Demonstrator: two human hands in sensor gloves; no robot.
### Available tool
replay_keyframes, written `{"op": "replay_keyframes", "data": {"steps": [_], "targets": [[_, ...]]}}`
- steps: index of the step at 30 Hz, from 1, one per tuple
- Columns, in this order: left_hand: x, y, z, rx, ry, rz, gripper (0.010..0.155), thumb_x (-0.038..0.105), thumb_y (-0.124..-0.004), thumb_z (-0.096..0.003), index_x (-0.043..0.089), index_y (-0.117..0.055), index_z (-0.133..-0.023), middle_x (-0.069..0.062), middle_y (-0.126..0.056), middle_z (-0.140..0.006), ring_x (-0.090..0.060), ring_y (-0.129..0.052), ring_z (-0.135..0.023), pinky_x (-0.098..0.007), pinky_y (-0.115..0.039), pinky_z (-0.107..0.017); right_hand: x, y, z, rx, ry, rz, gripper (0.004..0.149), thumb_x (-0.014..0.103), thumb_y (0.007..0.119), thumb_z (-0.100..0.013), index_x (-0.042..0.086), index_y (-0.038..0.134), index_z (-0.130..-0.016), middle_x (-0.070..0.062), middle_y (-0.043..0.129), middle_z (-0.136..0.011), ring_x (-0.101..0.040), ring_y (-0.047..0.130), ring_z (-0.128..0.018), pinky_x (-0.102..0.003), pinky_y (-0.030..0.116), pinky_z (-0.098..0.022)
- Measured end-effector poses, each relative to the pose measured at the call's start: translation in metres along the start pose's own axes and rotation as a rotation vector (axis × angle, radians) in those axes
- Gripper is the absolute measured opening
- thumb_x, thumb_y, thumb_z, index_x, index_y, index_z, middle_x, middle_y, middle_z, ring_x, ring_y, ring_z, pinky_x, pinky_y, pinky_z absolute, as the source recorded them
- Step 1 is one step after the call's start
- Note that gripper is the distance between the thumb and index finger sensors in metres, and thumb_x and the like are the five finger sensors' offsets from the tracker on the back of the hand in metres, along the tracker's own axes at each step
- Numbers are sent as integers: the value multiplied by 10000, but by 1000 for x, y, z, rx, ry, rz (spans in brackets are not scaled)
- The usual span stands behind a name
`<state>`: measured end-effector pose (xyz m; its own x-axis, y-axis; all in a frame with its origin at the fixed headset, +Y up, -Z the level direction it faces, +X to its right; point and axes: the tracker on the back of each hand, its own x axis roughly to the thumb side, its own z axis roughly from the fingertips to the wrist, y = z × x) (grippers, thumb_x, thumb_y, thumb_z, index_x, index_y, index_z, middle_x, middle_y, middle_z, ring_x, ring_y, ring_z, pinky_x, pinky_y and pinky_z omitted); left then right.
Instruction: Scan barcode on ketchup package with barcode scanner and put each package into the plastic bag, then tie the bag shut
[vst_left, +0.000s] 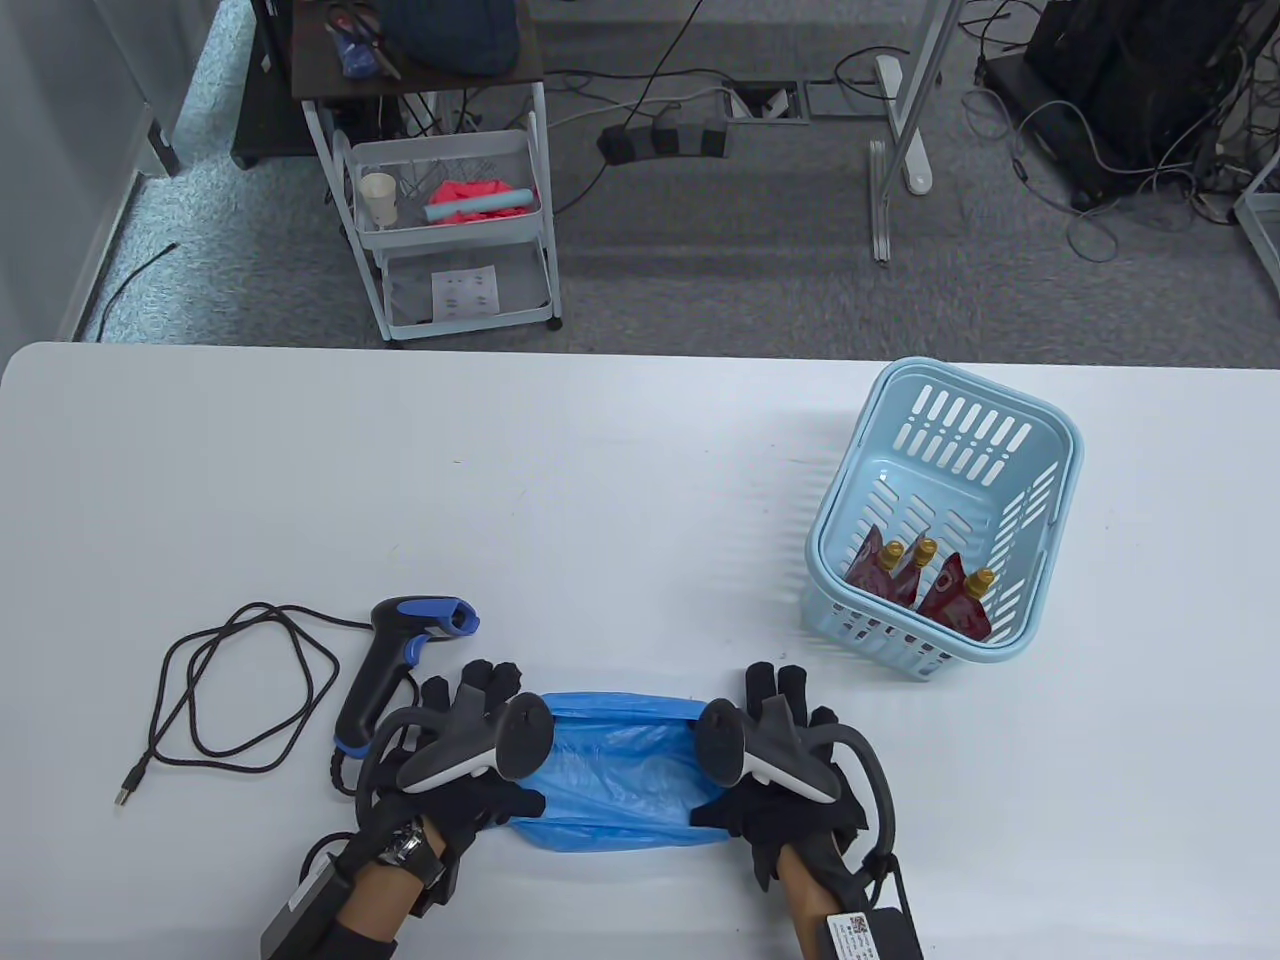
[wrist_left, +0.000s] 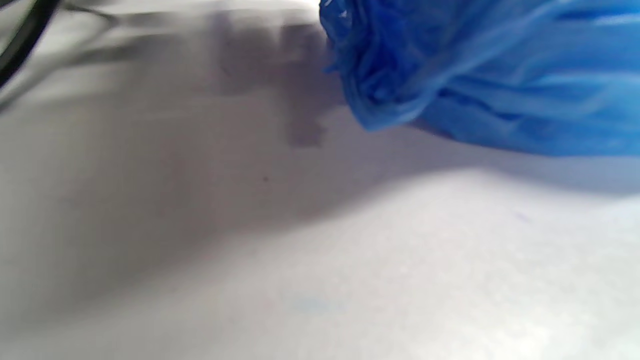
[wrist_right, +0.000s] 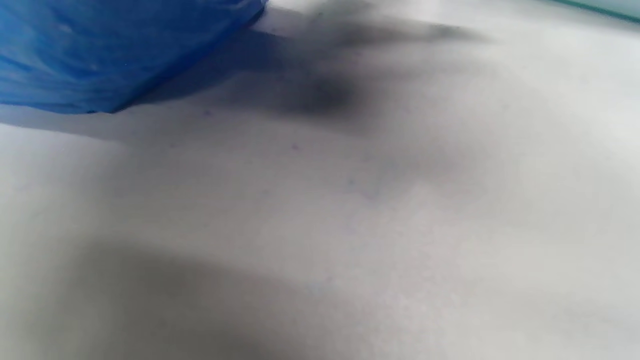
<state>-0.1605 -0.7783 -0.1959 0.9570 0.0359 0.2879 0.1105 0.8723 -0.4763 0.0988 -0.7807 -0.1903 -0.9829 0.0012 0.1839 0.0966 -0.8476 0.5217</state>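
On table, left hand (vst_left: 470, 745), right hand (vst_left: 785, 750) flanking plastic bag (vst_left: 620, 775)

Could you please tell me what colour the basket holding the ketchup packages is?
The basket is light blue, shown best in the table view.

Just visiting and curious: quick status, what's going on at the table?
Left hand and right hand on blue bag's ends, grip unclear. Ketchup packages in basket. Scanner idle.

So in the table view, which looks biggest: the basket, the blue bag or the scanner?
1. basket, biggest
2. blue bag, though both hands cover its ends, so its full size is unsure
3. scanner, smallest
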Motion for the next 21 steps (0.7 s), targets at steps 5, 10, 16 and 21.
{"op": "replay_keyframes", "data": {"steps": [5, 10, 16, 21], "targets": [[-3, 1, 0, 10, 15, 10, 876, 594, -872, -356, 384, -490, -1116, -105, -271, -1217, -441, -293, -1158, -705, -336, -799, -5, -1, -1, -8, 5, -23, 922, 614, 822, -405, 425, 274, -1122, -201, -53, -1145, -491, -39, -1026, -713, 232, -752], [-3, 1, 0, 12, 17, 6, 867, 588, -872, -361, 379, -494, -1113, -105, -275, -1216, -443, -298, -1157, -704, -338, -799, -6, -1, -1, -15, 5, -18, 910, 609, 823, -411, 420, 288, -1123, -200, -44, -1148, -492, -33, -1028, -712, 238, -752], [2, 1, 0, 14, 19, -27, 876, 598, -858, -366, 347, -483, -1117, -105, -279, -1213, -449, -306, -1153, -698, -351, -798, -7, 0, -1, -46, -29, -7, 915, 604, 822, -409, 388, 304, -1131, -206, -5, -1160, -493, 0, -1038, -712, 261, -752], [2, 1, 0, 20, 19, -27, 873, 597, -858, -364, 346, -488, -1114, -101, -290, -1213, -447, -318, -1153, -696, -360, -798, -7, 1, -1, -43, -46, -26, 915, 599, 820, -413, 375, 301, -1133, -209, 6, -1161, -493, 8, -1039, -711, 266, -752]]}}
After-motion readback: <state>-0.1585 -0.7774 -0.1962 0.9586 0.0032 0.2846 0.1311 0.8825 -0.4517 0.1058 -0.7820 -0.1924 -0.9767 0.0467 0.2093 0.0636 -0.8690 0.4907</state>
